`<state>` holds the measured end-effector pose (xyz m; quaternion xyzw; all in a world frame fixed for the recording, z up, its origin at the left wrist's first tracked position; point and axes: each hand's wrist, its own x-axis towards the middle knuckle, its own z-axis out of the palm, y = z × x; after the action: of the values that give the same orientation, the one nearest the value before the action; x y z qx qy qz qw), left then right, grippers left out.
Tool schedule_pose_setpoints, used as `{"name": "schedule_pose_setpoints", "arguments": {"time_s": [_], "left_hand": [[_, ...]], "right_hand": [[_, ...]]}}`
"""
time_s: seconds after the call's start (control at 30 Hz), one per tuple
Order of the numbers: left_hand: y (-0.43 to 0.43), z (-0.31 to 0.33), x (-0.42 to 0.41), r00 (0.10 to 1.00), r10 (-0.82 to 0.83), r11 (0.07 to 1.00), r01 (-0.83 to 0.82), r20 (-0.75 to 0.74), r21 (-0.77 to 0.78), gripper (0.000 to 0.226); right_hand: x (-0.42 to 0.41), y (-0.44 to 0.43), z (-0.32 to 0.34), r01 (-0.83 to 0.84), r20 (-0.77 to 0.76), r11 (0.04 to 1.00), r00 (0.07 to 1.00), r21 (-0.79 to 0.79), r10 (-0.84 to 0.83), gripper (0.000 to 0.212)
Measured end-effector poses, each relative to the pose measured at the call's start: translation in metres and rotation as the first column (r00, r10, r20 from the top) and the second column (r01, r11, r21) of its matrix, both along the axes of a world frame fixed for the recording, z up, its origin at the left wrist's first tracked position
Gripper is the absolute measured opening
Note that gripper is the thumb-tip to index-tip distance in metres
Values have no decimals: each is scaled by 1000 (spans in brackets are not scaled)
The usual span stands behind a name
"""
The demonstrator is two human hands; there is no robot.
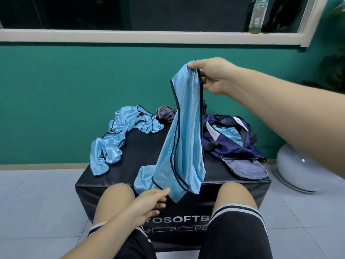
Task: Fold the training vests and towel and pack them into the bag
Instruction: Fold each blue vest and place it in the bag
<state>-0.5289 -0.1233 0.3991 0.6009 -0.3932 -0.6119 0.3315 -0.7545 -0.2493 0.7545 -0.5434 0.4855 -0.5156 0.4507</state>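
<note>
Vest (186,128) is held above the bench (141,146), top edge pinched in curled fingers (194,66) of the right hand (212,77), presumably to hang straight for folding (left hand (149,200) at hem, grip unclear).

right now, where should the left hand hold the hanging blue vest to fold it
The low end by the dark-trimmed hem, coming from below on the left. The vest hangs lengthwise from the right hand, which pinches its top, so the bottom droops free over the black box front, beside the left hand; whether that hand grips it is unclear.
</note>
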Motion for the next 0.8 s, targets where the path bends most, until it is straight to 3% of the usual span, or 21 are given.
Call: {"name": "schedule_pose_setpoints", "arguments": {"time_s": [0.3, 0.43, 0.53, 0.8], "left_hand": [[15, -6, -21, 988, -24, 998, 16, -153, -56, 17], [13, -11, -11, 979, 114, 993, -108, -166, 44, 36], [17, -16, -11, 968, 128, 990, -111, -215, 86, 42], [20, -16, -35, 949, 83, 992, -52, -304, 111, 18]], "right_hand": [[-3, -1, -5, 8, 2, 1000, 1000, -1, -8, 12], [-8, -2, -5, 9, 9, 1000, 1000, -3, -9, 13], [-9, -2, -5, 1, 23, 1000, 1000, -5, -1, 14], [-10, 1, -4, 16, 16, 1000, 1000, -15, -15, 22]]}}
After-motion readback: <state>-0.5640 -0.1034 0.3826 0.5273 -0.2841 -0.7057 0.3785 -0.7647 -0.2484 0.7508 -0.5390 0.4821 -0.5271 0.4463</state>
